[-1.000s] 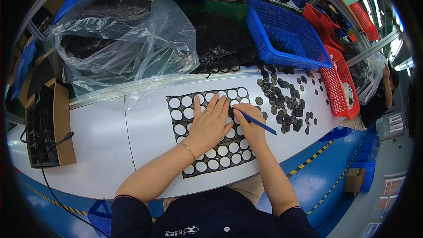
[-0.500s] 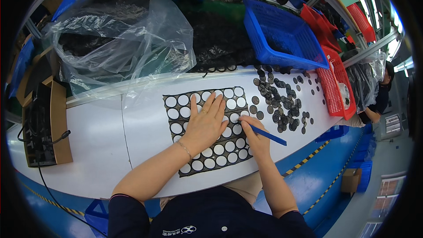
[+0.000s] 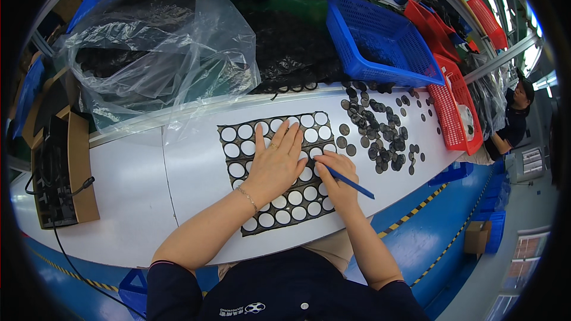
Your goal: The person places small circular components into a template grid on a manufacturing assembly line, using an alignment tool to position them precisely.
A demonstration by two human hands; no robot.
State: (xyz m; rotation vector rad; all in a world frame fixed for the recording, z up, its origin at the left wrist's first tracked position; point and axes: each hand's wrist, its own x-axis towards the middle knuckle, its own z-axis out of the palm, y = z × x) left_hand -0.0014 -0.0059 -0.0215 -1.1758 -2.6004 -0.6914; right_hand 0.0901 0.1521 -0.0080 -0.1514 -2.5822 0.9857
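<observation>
With blue floor (image 3: 410, 246) beneath white tabletop (image 3: 122, 202), pressing one sheet (image 3: 295, 197) with flat left hand (image 3: 272, 171), gripping one tool (image 3: 360, 189) with right hand (image 3: 339, 189).

One sheet (image 3: 301, 185), one blue tool (image 3: 352, 184), dozens of discs (image 3: 373, 134)

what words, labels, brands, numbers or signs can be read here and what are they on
Dark shirt: small white lettering beside a round white emblem; I don't copy out wording or brands.
White circles on the dark sheet: no print that I can make out.
Blue pen-like tool in the right hand: none I can make out.
Loose dark discs: too small to tell.
</observation>
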